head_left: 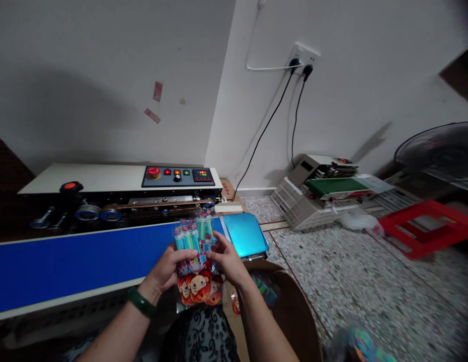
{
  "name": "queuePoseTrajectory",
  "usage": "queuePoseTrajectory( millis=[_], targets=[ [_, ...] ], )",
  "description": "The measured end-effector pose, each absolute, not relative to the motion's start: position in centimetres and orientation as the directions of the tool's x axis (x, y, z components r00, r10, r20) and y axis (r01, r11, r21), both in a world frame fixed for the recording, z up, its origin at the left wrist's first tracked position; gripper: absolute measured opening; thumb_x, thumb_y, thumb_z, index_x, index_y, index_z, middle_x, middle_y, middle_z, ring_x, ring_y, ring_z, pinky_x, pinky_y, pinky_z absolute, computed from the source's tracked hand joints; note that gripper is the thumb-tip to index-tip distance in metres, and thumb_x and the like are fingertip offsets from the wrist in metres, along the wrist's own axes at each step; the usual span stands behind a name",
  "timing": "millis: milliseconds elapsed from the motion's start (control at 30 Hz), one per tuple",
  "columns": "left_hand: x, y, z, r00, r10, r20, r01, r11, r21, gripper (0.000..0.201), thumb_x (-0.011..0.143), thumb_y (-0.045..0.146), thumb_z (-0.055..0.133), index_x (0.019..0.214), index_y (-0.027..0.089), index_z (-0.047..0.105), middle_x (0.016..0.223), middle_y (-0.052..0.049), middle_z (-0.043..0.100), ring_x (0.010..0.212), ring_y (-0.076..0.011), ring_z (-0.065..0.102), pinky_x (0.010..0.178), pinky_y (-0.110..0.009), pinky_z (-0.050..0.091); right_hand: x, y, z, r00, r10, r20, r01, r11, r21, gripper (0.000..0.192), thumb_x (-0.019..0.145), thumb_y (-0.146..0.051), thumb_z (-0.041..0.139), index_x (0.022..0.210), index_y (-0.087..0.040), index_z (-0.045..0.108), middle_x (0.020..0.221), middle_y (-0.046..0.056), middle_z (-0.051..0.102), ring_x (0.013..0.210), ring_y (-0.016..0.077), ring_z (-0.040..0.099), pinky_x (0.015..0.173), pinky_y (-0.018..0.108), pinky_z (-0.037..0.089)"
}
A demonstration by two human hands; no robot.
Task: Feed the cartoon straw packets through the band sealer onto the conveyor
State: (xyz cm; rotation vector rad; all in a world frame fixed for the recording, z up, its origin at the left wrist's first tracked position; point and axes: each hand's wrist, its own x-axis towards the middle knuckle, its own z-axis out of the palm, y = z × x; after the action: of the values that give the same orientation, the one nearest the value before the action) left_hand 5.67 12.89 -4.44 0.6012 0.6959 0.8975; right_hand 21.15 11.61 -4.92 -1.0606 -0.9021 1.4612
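Observation:
Over the front edge of the blue conveyor belt (pixel 105 256), both hands hold several clear plastic packets (pixel 198 281). These have red-haired cartoon faces at the bottom and teal and green stick-like pieces at the top. My left hand (pixel 169 266) grips the left side, its thumb lying across the front. At the upper right, my right hand (pixel 226 256) has its fingers around packets that partly overlap the others. What the sticks are, I cannot tell. Behind the belt is a sealing machine (pixel 117 186) with a red stop button, small lit buttons and a digital display.
An open cardboard box (pixel 298 311) with similar packets inside stands below my right arm. Farther right, a smaller green-belt machine (pixel 335 186) rests on a white crate (pixel 294 206). A red plastic frame (pixel 411 246) and a fan (pixel 441 151) are beyond. Black cables (pixel 266 125) run from the wall socket.

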Motion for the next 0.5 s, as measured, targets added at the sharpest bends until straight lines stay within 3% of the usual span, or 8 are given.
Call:
queuePoseTrajectory(
  millis=[133, 300, 500],
  targets=[
    [5.06, 13.01, -3.86, 0.448, 0.848, -0.283, -0.476, 0.494, 0.728, 0.033, 0.061, 0.01, 0.067, 0.094, 0.011, 0.064, 0.09, -0.011, 0.07, 0.079, -0.0271, 0.066, 0.073, -0.038, 0.051, 21.14, 11.26, -5.39, -0.069, 0.98, -0.184, -0.316, -0.197, -0.928, 0.043, 0.056, -0.016, 0.071, 0.097, -0.021, 0.058, 0.075, -0.003, 0.066, 0.068, 0.0145, 0.061, 0.066, 0.027, 0.049],
    [5.35, 12.62, -4.08, 0.517, 0.794, -0.319, -0.428, 0.563, 0.707, 0.038, 0.057, 0.01, 0.07, 0.095, 0.012, 0.064, 0.088, -0.012, 0.07, 0.077, -0.0286, 0.066, 0.073, -0.041, 0.051, 20.69, 11.63, -4.99, 0.2, 0.974, -0.108, -0.331, -0.037, -0.943, 0.036, 0.056, -0.021, 0.072, 0.089, -0.02, 0.058, 0.08, -0.001, 0.067, 0.071, 0.015, 0.061, 0.066, 0.026, 0.049],
    [5.43, 12.62, -3.9, 0.441, 0.848, -0.294, -0.492, 0.503, 0.711, 0.034, 0.059, 0.011, 0.068, 0.093, 0.012, 0.065, 0.086, -0.01, 0.07, 0.076, -0.0254, 0.066, 0.072, -0.035, 0.052, 20.43, 11.69, -4.95, 0.294, 0.947, -0.132, -0.421, 0.004, -0.907, 0.026, 0.063, -0.026, 0.069, 0.086, -0.019, 0.058, 0.077, -0.002, 0.066, 0.067, 0.0132, 0.06, 0.064, 0.025, 0.049]
  ],
)
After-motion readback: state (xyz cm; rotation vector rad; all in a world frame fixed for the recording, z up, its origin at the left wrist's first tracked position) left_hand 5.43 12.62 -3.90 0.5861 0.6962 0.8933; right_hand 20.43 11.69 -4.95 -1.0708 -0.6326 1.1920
